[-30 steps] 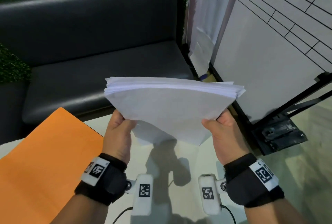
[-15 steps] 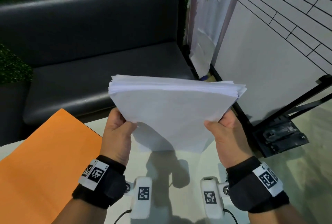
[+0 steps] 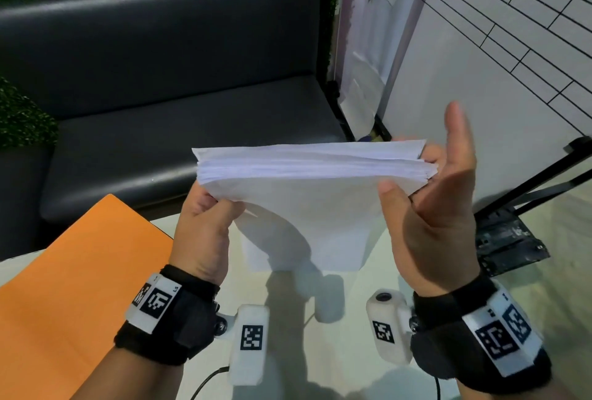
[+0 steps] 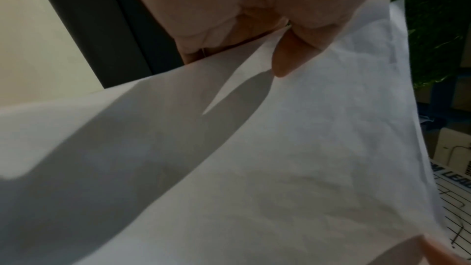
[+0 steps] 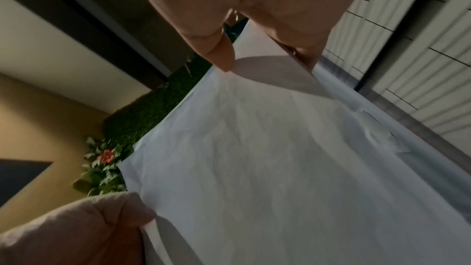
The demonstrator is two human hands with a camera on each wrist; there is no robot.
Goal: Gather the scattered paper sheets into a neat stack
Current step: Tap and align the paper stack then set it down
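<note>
Gripping the stack (image 3: 307,181) at its left edge, your left hand (image 3: 205,233) holds it above the counter (image 3: 288,351); your right hand (image 3: 432,207) is open-fingered, thumb touching the right edge.

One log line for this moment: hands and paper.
left hand: grips paper stack corner | right hand: open, fingers straight against stack's right edge | stack: lifted, edges uneven

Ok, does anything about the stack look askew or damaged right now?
Slightly. The paper stack, held above the table by the left hand, has uneven edges: its top sheet juts past the rest at the far corners, and the sheets look wrinkled. The right hand is open against its side.
</note>
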